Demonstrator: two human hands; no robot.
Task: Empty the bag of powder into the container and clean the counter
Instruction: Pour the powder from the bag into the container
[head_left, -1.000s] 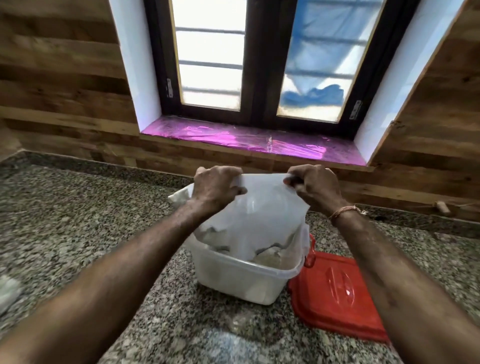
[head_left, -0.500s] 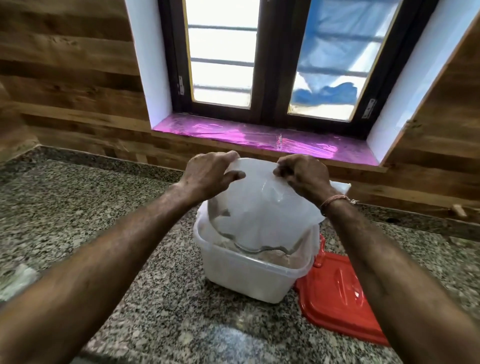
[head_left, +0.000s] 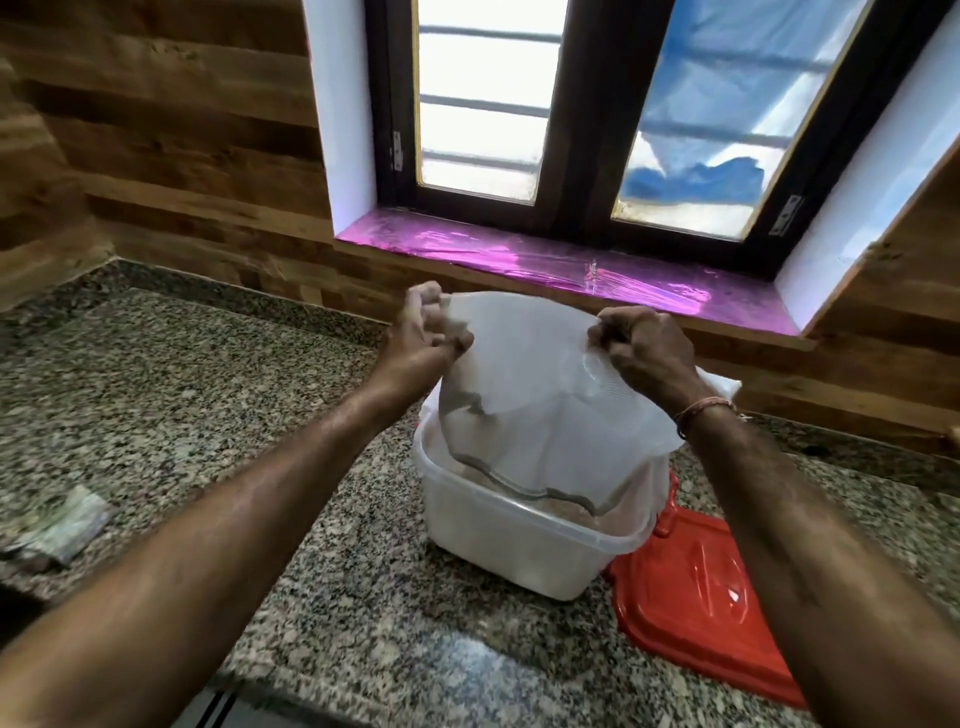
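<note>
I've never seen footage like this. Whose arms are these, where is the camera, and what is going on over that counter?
There is no machine here: these are a person's two bare arms, filmed by a wide camera worn on their head, looking forward and down. The left hand and right hand each pinch the top of a thin white plastic bag, holding it upside down so its open mouth hangs into a clear plastic container. Pale powder shows inside the container. Its red lid lies on the speckled stone counter, beside it on the right. A crumpled wrapper lies far left. Behind is a window.
</note>
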